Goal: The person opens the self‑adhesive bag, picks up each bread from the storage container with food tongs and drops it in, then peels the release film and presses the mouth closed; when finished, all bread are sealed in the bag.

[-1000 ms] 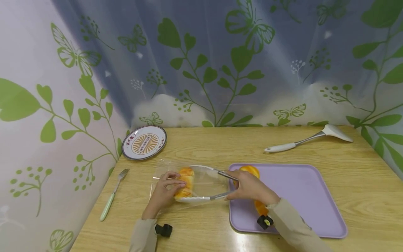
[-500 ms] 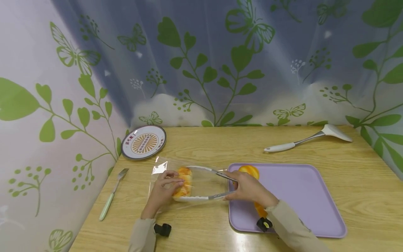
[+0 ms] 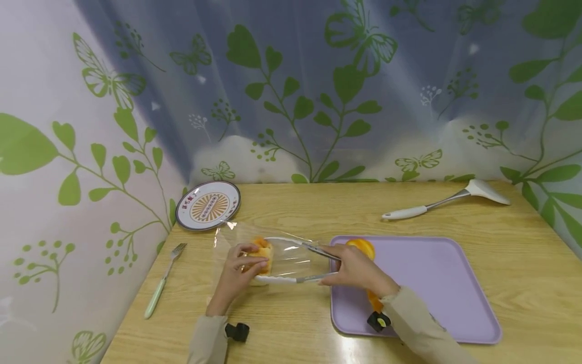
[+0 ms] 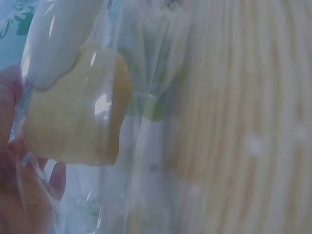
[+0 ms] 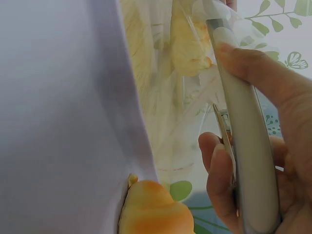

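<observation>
Your right hand [image 3: 364, 270] grasps tongs [image 3: 321, 251]; your left hand [image 3: 238, 265] pinches bread [image 3: 268, 257] through film [image 3: 293, 260], whose cling could snag both.

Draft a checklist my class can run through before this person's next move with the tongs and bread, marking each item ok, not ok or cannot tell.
1. Tongs held in the right grip: ok.
2. Bread inside the clear bag: ok.
3. Left grip steadying the bread through the bag: ok, fingers are around it.
4. Tongs drawn out of the bag: not ok, they reach in beside the bread.
5. Tongs no longer squeezing the bread: cannot tell, pressure doesn't show.
6. Fork and spatula apart from the bag: ok.
</observation>
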`<state>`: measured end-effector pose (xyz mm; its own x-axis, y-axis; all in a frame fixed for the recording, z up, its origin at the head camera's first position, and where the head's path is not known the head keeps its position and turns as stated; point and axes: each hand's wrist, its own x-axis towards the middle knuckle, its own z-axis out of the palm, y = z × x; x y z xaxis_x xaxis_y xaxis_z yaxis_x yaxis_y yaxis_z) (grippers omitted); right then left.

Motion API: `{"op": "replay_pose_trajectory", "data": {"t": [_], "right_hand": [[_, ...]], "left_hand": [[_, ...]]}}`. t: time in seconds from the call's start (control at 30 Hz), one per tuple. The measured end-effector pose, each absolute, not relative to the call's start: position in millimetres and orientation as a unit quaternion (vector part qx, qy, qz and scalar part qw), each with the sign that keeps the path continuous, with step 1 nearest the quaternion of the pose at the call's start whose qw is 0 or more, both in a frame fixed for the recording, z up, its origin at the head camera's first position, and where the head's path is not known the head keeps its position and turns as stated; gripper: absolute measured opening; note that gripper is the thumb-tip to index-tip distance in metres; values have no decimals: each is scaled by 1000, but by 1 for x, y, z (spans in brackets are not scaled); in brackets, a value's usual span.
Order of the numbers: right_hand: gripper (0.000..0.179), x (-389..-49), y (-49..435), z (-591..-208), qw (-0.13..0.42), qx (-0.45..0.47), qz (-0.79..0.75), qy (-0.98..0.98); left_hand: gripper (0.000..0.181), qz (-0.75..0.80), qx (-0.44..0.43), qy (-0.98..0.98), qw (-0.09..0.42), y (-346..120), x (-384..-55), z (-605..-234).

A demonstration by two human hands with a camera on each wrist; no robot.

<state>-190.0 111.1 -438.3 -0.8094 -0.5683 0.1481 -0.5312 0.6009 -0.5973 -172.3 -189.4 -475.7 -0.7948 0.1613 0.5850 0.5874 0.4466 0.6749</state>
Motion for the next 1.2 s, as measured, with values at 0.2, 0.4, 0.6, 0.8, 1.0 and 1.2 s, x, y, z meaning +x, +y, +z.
{"op": "replay_pose_trajectory", "data": {"t": [0.2,0.4,0.6,0.8,1.0,1.2], "right_hand": [[78,-188,106,-437,28,-301,-296,906],[82,-186,101,-435,39,-289,-266,919],[84,-188,98,-438,45,-283,-256,923],[79,-188,98,-442,30,-291,-264,919],[81,-184,96,-441,7,-293,-273,916],[80,-185,88,-439,16,-298,-268,916]], "left_hand": [[19,-464,-242,-816,247,-192,-179,-484],[16,-457,-246,-822,235,-192,-178,-481],[15,-446,-239,-835,215,-193,-178,-484],[15,-441,-247,-834,220,-195,-179,-486],[18,-441,-257,-826,239,-196,-178,-484],[16,-444,-248,-827,239,-193,-176,-479]]}}
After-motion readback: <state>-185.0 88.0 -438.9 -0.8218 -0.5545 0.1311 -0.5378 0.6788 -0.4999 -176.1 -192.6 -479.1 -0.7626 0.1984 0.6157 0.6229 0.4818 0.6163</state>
